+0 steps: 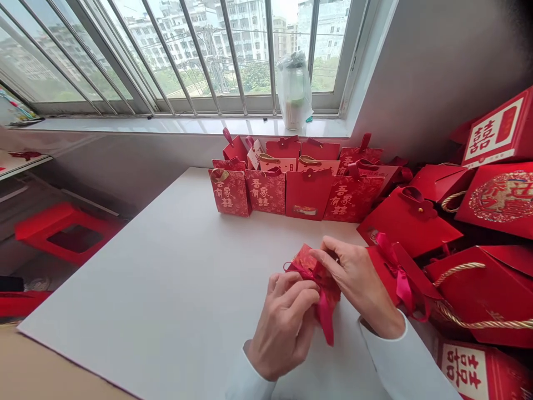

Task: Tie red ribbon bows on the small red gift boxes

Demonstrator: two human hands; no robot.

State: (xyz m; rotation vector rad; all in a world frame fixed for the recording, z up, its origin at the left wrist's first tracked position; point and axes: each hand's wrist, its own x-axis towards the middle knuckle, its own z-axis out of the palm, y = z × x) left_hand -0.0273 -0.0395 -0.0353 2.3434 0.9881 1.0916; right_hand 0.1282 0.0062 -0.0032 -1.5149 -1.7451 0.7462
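A small red patterned gift box (305, 256) is on the white table, partly covered by my hands. A dark pink ribbon (327, 323) crosses it, with one tail hanging toward me and a thin loop at the left side. My left hand (287, 322) is closed over the near left side, fingers curled on the ribbon. From the right, my right hand (360, 278) pinches with thumb and forefinger at the box's upper right edge, where the ribbon runs under the fingers. The fingertips of both hands are partly hidden.
Red gift bags (266, 191) with gold lettering stand in rows at the table's (158, 289) back. Larger red bags and boxes (478, 289) crowd the right side. A plastic-wrapped cup (295, 94) stands on the windowsill. A red box with a window (66, 230) is lower left, beyond the table edge.
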